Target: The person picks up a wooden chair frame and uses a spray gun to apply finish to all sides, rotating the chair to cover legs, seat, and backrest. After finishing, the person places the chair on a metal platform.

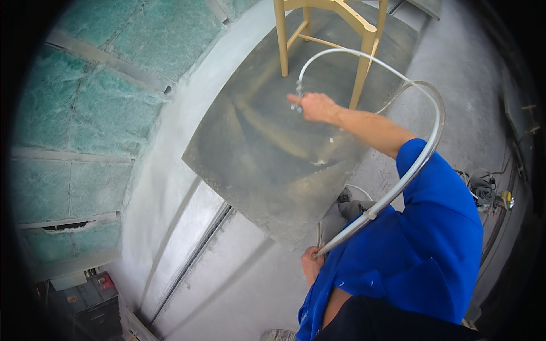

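At arm's length, my right hand [318,107] is closed round a small metal spray gun [299,91], with one finger reaching past it. A pale hose [429,91] rises from the gun, loops over my right forearm and comes back down beside my blue sleeve. Low down by my body, my left hand [311,263] grips that hose near its lower stretch. Beyond the spray gun stands a pale yellow chair frame [364,57]; its top is cut off by the picture's edge. It stands on a grey, dusty, creased sheet-like surface [267,165], apart from my right hand.
Green fibrous filter panels [108,113] in metal frames line the left side. A floor track [193,264] runs below the grey surface. Cables and fittings [483,190] lie at the right. A dark cabinet [94,301] with a red item stands at the lower left.
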### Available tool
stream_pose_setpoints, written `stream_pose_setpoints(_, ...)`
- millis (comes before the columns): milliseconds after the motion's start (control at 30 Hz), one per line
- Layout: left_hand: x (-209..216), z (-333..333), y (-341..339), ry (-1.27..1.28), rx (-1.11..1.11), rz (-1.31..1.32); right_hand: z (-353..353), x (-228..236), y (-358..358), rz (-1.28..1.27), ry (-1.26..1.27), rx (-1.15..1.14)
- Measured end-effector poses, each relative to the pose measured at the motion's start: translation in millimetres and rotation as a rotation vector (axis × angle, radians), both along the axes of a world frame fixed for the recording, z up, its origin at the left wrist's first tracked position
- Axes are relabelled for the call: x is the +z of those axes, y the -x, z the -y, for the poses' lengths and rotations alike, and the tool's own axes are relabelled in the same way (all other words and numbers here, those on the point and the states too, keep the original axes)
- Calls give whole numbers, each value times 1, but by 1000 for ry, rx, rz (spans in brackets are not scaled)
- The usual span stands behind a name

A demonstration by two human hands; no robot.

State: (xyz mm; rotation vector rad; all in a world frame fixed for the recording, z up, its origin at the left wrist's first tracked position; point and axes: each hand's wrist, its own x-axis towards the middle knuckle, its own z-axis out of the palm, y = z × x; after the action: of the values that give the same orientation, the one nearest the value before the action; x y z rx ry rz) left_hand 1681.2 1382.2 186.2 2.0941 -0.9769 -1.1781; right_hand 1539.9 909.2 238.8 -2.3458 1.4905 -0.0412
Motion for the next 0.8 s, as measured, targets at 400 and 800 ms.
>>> stream_pose_setpoints(400,-14,64,-69,-47,-133,-73,90,69,20,188,325,-403)
stream_pose_setpoints(800,-28,77,-107,-131,-131,-183,83,62,0,243,369,-566)
